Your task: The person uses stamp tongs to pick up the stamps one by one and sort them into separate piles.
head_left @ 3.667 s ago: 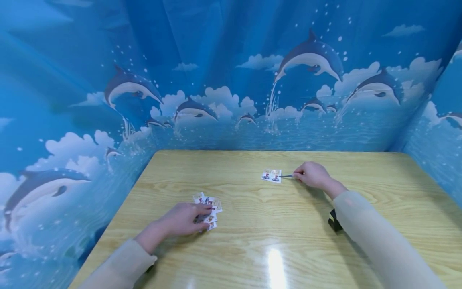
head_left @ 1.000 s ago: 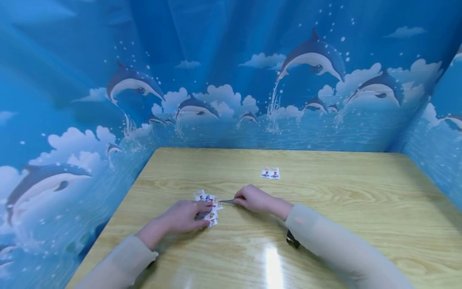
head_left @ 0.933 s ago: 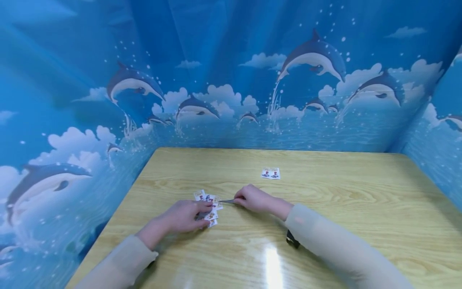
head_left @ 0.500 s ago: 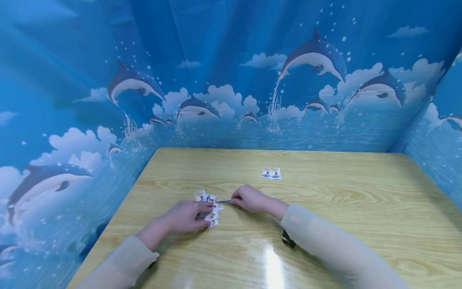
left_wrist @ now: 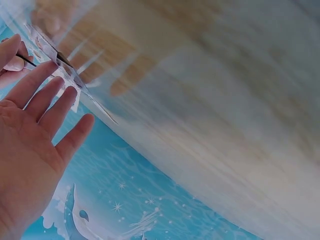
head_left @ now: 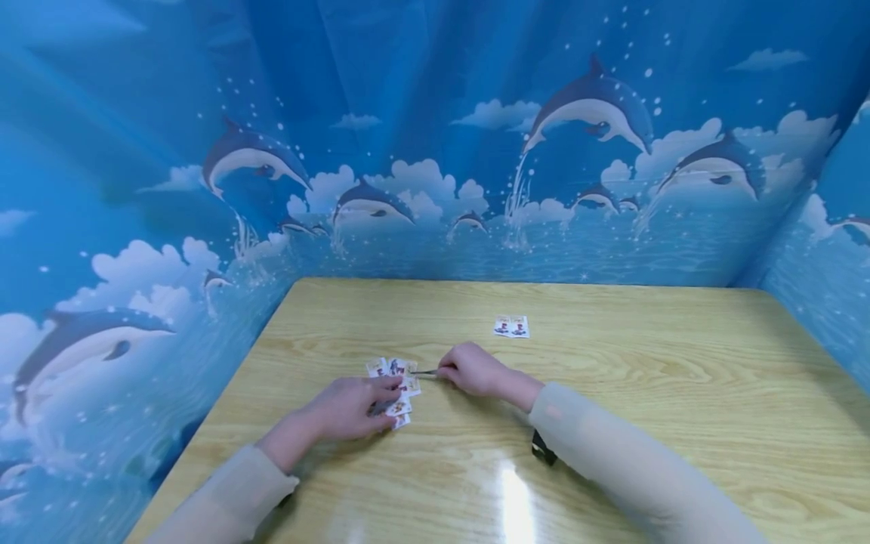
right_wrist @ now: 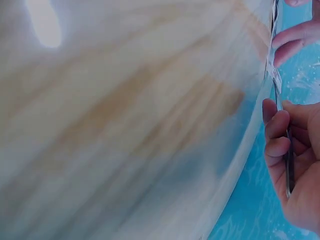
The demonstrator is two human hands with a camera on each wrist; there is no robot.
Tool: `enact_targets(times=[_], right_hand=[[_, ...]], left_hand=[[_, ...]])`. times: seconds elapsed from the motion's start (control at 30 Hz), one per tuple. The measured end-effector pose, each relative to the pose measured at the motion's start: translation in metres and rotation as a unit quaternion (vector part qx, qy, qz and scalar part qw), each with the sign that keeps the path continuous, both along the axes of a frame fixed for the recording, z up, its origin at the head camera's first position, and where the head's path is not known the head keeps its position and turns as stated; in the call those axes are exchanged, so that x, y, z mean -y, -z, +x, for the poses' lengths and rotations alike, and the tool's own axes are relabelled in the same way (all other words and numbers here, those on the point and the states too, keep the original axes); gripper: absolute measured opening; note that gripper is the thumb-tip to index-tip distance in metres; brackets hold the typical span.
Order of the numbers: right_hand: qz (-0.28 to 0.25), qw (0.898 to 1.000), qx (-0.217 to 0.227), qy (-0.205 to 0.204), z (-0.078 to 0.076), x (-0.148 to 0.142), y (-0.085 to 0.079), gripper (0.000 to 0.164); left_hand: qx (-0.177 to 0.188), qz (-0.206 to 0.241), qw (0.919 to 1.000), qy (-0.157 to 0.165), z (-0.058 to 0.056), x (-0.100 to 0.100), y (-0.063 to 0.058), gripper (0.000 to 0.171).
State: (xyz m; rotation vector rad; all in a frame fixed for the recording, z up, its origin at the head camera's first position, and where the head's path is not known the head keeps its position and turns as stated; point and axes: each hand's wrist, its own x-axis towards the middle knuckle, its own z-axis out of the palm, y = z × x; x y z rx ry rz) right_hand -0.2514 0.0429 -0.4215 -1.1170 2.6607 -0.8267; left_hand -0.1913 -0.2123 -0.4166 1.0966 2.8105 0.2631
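Note:
Small white printed cards lie overlapping in a loose pile on the table, left of the middle. My left hand rests on the pile, fingers touching the cards; in the left wrist view its fingers look nearly straight and spread. With thumb and fingers, my right hand pinches slender metal tweezers. Their tips meet the right edge of an upper card. The right wrist view shows the tweezers lying along the curled fingers, tips at a card. Part of the pile is hidden under the left hand.
Two matching printed cards lie side by side farther back on the wooden table. Behind the table hangs a blue dolphin-print curtain. A dark wrist camera shows under the right sleeve.
My right hand came from the two back cards to the pile with the tweezers. Over the last half second it rose slightly, and the card at the tips shifted away from me. The left hand stayed.

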Motion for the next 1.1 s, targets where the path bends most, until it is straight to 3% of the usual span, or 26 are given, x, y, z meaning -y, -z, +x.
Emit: enact_targets(times=[0.27, 0.57, 0.87, 1.1], right_hand=[[0.048, 0.998, -0.020, 0.032, -0.003, -0.023, -0.014, 0.019], [0.049, 0.998, -0.021, -0.017, 0.000, -0.066, -0.032, 0.022], [0.077, 0.995, 0.019, -0.059, 0.004, -0.087, -0.032, 0.022], [0.097, 0.992, 0.000, -0.081, 0.004, -0.090, -0.024, 0.027]], left_hand=[[0.011, 0.031, 0.9990, -0.029, -0.002, -0.002, -0.004, 0.056], [-0.011, 0.056, 0.9983, 0.015, 0.003, -0.018, -0.012, 0.057], [0.013, 0.005, 0.9981, 0.060, 0.012, -0.037, -0.009, 0.067], [0.029, -0.033, 0.9958, 0.080, 0.014, -0.045, -0.002, 0.071]])
